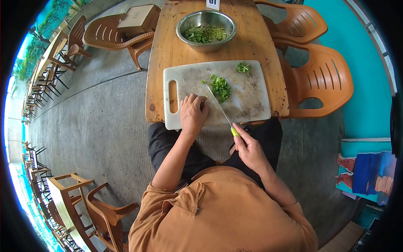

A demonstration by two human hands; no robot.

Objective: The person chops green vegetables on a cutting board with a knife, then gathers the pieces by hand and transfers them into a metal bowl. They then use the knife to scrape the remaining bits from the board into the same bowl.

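A white cutting board [252, 98] lies at the near edge of the wooden table. My right hand [247, 147] is closed round the green handle of a knife [219, 104], whose blade slants up and left across the board beside a pile of chopped green leaves [220, 88]. On the board's left part, close to its handle slot, rests my left hand [194, 111], fingers curled and pressed together; what is under them is hidden. A small leafy bunch [242, 67] sits near the board's far right corner.
Beyond the board, a metal bowl [205, 45] of chopped greens stands on the wooden table [161, 54]. A number sign [213, 4] is at the top. Brown chairs [327, 82] flank the table, and a cardboard box [136, 19] sits on the left chair.
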